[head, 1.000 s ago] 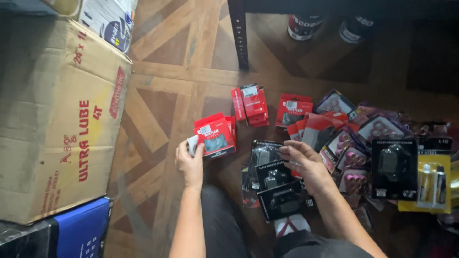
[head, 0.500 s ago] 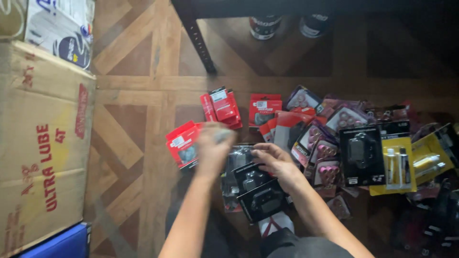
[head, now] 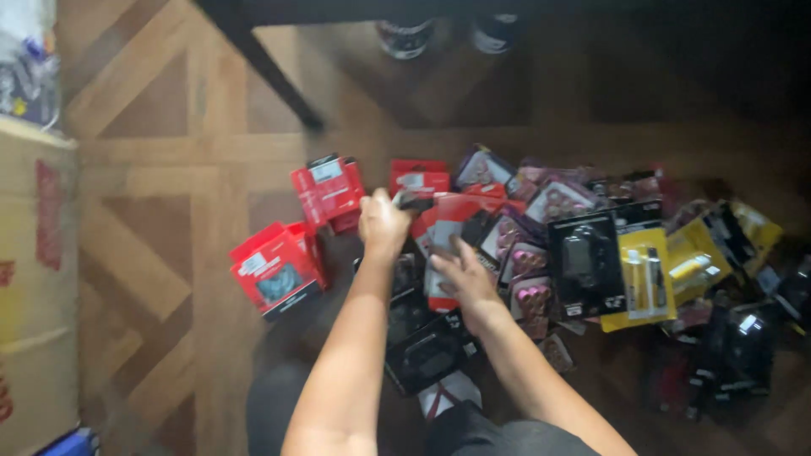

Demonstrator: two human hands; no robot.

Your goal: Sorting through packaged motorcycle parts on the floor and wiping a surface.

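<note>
left hand (head: 382, 224) gripping top of a red blister pack (head: 446, 221), right hand (head: 465, 274) flat on it lower down. pile of blister packs on wood parquet floor (head: 169, 211): black pack (head: 587, 262), yellow pack (head: 646, 279), red boxes (head: 279, 270) apart at left. cardboard box (head: 34, 279) at left edge.

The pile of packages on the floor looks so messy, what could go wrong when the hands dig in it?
The left hand grips a red package lying in the overlapping heap; pulling it may drag neighbours, like the pink-pieces pack, out of place. The right hand presses on stacked packs, which could slide or crack. The separate red boxes sit close by the left arm, so an elbow might knock them.
</note>
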